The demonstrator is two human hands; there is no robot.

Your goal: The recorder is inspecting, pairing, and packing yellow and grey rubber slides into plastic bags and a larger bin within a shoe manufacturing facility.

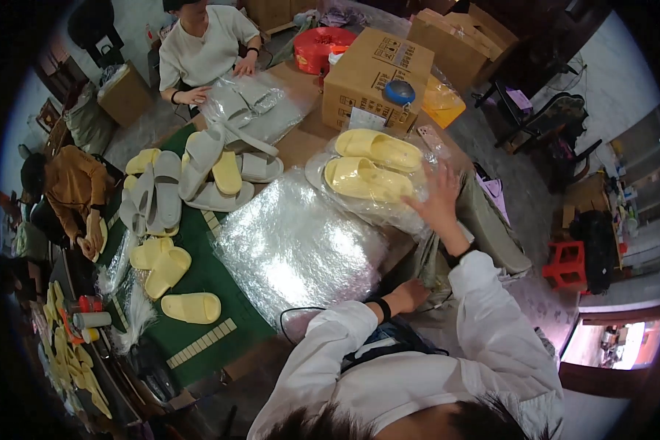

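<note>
1. My right hand [438,202] is raised with its fingers spread, the fingertips touching the clear plastic bag [389,209] that holds the yellow slippers [367,165].
2. The slippers lie side by side just beyond my fingertips; their long axes run left to right, slightly tilted, and I cannot tell which end is the toe.
3. My left hand [409,295] rests low at the table edge near the stack of clear bags [297,246], and I cannot tell how its fingers stand.
4. A cardboard box [374,77] stands beyond the slippers.
</note>
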